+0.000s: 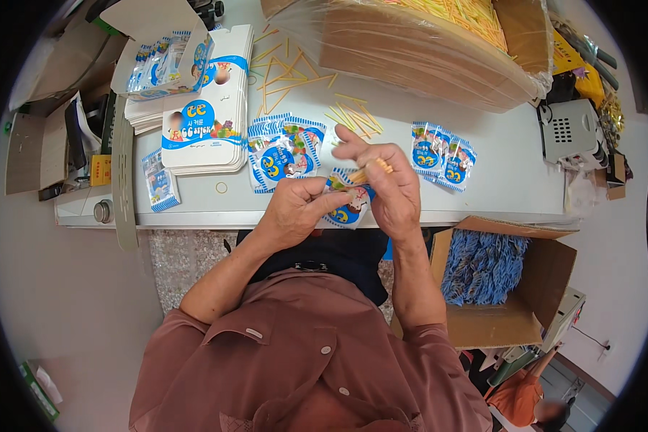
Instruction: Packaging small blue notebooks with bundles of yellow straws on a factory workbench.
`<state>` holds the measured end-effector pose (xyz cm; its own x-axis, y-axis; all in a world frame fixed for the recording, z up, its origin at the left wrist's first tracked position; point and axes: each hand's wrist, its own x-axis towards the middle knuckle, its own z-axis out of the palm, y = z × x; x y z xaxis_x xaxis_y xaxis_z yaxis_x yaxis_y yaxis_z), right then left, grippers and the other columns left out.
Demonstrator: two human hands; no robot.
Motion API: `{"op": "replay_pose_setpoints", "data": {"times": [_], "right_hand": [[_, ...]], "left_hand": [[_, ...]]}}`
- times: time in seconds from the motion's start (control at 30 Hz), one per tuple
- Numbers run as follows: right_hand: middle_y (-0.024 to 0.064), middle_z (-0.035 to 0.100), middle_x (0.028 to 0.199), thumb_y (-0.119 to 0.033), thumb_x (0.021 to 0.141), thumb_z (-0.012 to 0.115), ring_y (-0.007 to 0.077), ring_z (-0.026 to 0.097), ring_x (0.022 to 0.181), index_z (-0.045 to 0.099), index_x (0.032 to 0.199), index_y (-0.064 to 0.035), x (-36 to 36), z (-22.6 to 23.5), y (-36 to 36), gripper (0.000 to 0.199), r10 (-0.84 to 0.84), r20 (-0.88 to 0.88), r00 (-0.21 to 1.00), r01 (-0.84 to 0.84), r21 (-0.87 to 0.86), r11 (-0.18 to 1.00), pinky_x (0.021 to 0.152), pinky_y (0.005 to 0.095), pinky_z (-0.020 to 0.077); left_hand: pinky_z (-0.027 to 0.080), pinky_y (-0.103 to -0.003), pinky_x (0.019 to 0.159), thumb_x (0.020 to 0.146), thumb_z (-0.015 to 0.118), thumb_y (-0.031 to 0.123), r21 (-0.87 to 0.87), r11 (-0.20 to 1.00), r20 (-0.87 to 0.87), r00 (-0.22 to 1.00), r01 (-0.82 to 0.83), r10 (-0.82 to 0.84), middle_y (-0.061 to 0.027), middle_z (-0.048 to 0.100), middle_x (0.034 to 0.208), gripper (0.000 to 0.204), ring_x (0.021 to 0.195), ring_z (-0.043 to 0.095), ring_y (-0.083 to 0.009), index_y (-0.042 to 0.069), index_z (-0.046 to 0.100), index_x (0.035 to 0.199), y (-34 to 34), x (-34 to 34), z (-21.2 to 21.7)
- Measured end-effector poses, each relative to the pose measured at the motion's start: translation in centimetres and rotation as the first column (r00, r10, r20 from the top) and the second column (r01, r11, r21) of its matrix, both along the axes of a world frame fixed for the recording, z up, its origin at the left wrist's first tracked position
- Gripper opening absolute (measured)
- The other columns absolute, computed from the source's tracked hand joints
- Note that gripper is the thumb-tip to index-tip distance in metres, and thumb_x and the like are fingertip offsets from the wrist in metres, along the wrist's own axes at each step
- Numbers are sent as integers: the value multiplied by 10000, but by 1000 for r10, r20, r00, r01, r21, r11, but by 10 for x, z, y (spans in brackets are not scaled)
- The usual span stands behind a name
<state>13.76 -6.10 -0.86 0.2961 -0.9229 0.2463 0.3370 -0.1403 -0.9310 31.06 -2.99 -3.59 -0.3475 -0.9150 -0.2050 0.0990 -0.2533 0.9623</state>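
Observation:
Close to the table's front edge, my left hand [295,214] pinches a blue-and-white printed packet [348,211]. My right hand [392,189] is closed round a small bunch of thin orange-yellow sticks [371,171], with its index finger raised. The sticks lie at the packet's upper edge; whether their ends are inside is hidden by my fingers. Beyond my left hand is an overlapping pile of similar packets [286,155]. More packets [444,155] lie to the right of my right hand. Loose yellow and orange sticks [356,119] are scattered on the table beyond my hands.
A plastic-lined carton [425,54] of coloured sticks stands at the back. At left are stacked flat printed cartons [207,137], an open display box [167,72] with packets, and a single packet [160,180]. Below the table's right side, a cardboard box [547,270] holds many blue packets.

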Motion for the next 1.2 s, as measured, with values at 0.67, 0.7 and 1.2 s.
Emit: {"op": "replay_pose_setpoints", "data": {"times": [0.67, 0.7, 1.2], "right_hand": [[97, 649, 973, 27, 907, 643, 131, 588, 857, 613, 1036, -3, -26, 5, 24, 135, -206, -371, 905, 150, -175, 973, 786, 258, 461], [102, 647, 982, 25, 912, 637, 130, 589, 870, 602, 1044, -1, -28, 3, 24, 139, -165, -389, 906, 119, -139, 983, 798, 259, 464], [55, 690, 906, -126, 904, 707, 73, 617, 753, 661, 1100, 10, -69, 34, -5, 242, -212, -503, 838, 359, 217, 908, 642, 224, 490]], "left_hand": [[520, -260, 837, 863, 741, 61, -160, 978, -149, 983, -135, 111, -83, 717, 1020, 306, 944, 643, -96, -16, 669, 1150, 0, 1, 4], [516, -263, 855, 855, 749, 41, -208, 971, -81, 991, -119, 105, -78, 704, 1049, 309, 961, 642, -109, -23, 658, 1144, -1, 2, 7], [514, -378, 550, 789, 813, 276, -545, 830, 598, 637, -122, 486, -117, 703, 828, 377, 606, 667, -272, 13, 681, 1024, -10, 15, 31]]}}
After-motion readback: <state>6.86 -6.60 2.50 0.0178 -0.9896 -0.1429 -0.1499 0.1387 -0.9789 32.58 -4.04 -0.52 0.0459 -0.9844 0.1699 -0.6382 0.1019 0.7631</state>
